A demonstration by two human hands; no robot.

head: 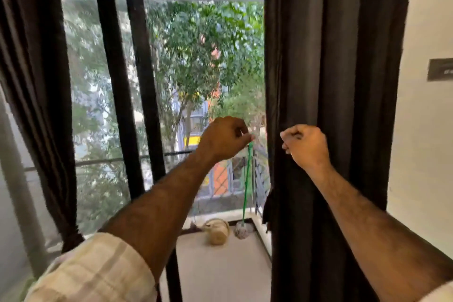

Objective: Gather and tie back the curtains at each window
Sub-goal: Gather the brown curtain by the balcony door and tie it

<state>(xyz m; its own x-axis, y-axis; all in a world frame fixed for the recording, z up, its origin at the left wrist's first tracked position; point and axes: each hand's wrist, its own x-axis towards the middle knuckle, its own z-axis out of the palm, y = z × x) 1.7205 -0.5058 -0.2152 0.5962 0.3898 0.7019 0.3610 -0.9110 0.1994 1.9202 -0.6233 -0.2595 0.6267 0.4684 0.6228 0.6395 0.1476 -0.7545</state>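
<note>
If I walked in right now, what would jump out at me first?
Two bare forearms reach up in the middle: the left hand and right hand, both curled into fists at the inner edge of the dark brown right-hand curtain. At far left, a matching dark brown curtain is already cinched low. Between them, leafy green trees fill the glass.

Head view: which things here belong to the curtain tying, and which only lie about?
Belong to the job:
right curtain, hanging loose
left curtain, already tied low
left hand
right hand

Just lying about:
green-handled mop on the balcony
beige bag
wall switch plate
</note>
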